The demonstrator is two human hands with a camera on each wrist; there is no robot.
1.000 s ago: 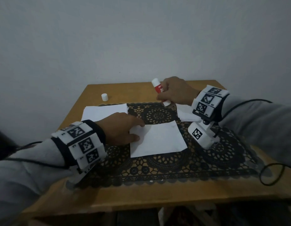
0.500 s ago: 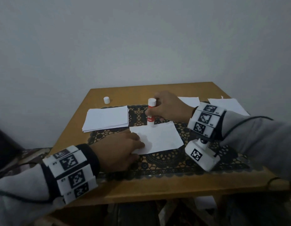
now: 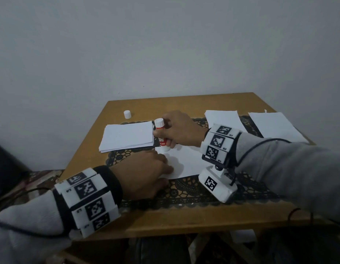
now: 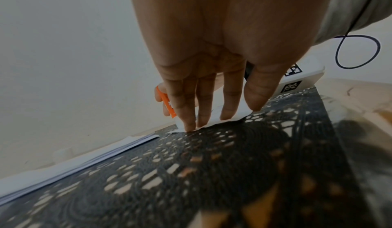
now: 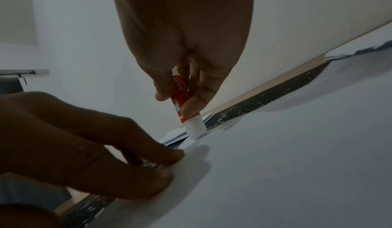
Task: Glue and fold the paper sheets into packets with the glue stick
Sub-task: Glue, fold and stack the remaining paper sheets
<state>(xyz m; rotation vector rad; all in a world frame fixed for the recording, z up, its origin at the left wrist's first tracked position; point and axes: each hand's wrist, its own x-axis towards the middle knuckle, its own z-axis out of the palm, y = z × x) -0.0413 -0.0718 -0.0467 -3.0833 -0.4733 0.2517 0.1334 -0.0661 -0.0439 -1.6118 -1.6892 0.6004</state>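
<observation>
A single white paper sheet (image 3: 190, 162) lies on the black lace mat (image 3: 184, 189) in the middle of the table. My right hand (image 3: 176, 130) grips a red-and-white glue stick (image 3: 162, 138), upright, its lower tip pressed on the sheet's far-left corner (image 5: 196, 135). My left hand (image 3: 146, 174) lies on the sheet's left edge, straight fingers (image 4: 203, 104) pressing the paper flat. The right wrist view shows the sheet (image 5: 275, 173) under both hands. The glue's white cap (image 3: 127, 114) stands alone at the table's far left.
A stack of white sheets (image 3: 127, 137) sits left of the glue stick. Two more paper piles (image 3: 222, 119) (image 3: 275, 126) lie at the back right. The wooden table's front edge (image 3: 184, 218) is near my wrists. A grey wall rises behind.
My right hand brought the glue stick down from the table's back and moved it left along the sheet's far edge to the corner. My left hand stayed pressing the sheet.
</observation>
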